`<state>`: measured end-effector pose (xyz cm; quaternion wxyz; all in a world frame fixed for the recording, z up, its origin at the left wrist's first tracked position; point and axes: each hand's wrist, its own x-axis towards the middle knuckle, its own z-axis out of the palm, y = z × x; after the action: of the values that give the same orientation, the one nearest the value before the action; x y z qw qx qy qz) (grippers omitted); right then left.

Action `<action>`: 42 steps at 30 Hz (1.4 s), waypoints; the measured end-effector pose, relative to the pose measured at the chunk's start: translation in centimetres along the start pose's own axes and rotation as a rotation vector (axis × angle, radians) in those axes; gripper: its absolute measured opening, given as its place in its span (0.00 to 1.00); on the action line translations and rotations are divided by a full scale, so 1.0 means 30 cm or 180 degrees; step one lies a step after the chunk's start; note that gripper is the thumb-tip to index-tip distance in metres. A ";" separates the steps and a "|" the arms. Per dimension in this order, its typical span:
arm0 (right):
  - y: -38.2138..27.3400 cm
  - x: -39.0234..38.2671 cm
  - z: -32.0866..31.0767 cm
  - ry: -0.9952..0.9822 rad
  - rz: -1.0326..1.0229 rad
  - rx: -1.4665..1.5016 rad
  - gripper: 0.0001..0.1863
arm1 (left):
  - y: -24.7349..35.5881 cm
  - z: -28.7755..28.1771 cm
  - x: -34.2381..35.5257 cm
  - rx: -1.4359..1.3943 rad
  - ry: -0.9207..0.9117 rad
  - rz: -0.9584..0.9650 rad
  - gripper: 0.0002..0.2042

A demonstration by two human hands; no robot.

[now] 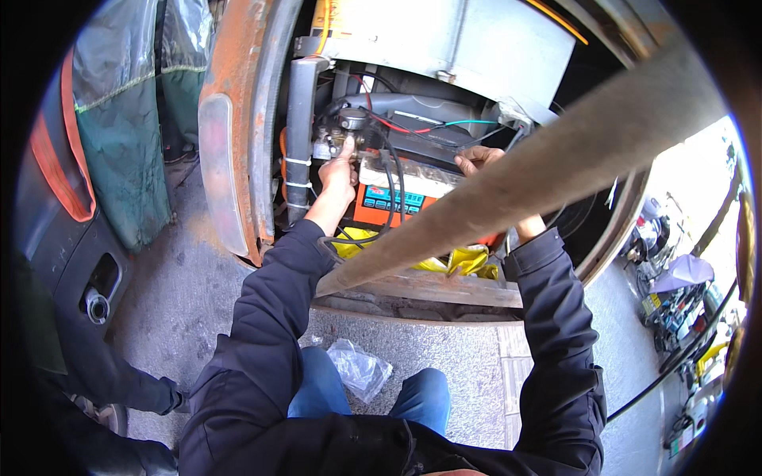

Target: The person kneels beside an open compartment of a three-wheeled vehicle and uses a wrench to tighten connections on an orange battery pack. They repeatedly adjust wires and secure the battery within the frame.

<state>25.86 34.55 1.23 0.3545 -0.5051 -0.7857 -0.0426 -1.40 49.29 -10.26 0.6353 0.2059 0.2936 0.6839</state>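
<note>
Inside the open rear of a rusty vehicle, my left hand [339,176] is closed on a metal fitting with a round dark cap [352,119], its thumb pressed up against it. My right hand [479,159] has its fingertips pinched together at the right end of a dark casing [413,133]; what they hold is too small to make out. A thick brown bar [516,166] crosses in front and hides part of that hand and wrist. Below and between the hands sits an orange battery-like box [381,208] with a blue label. Red, teal and black wires [394,127] run above it.
A large pale metal box [452,36] fills the top of the compartment. Yellow plastic [468,260] lies along the lower sill. On the ground is a crumpled clear bag [359,370]. Another person's dark sleeve [119,373] shows at left, and assorted gear [686,309] lies at right.
</note>
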 end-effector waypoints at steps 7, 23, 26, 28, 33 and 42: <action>-0.120 -0.105 -0.057 0.0850 0.0403 0.0309 0.11 | 0.090 -0.163 0.266 -0.0285 -0.1208 0.0774 0.08; 0.064 -0.499 0.082 0.2241 0.0495 0.0629 0.13 | 0.085 -0.072 0.108 0.0145 -0.0839 0.0091 0.15; 0.055 -0.572 0.050 0.2301 0.0691 0.0880 0.12 | 0.081 -0.010 -0.036 0.0053 -0.0627 0.0093 0.16; 0.089 -0.606 0.058 0.2440 0.0916 0.1225 0.11 | 0.088 -0.020 -0.003 0.0124 -0.0707 0.0101 0.12; 0.136 -0.610 0.083 0.2372 0.0866 0.1077 0.13 | 0.123 -0.093 0.140 0.0078 -0.1180 -0.0012 0.11; 0.234 -0.591 0.121 0.2264 0.1299 0.0763 0.12 | 0.111 -0.061 0.130 0.0103 -0.0760 -0.0089 0.12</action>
<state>34.01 25.96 -14.15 0.6608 -0.5594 -0.4978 -0.0516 -5.52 52.82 -9.76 0.6718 0.2920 0.2298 0.6407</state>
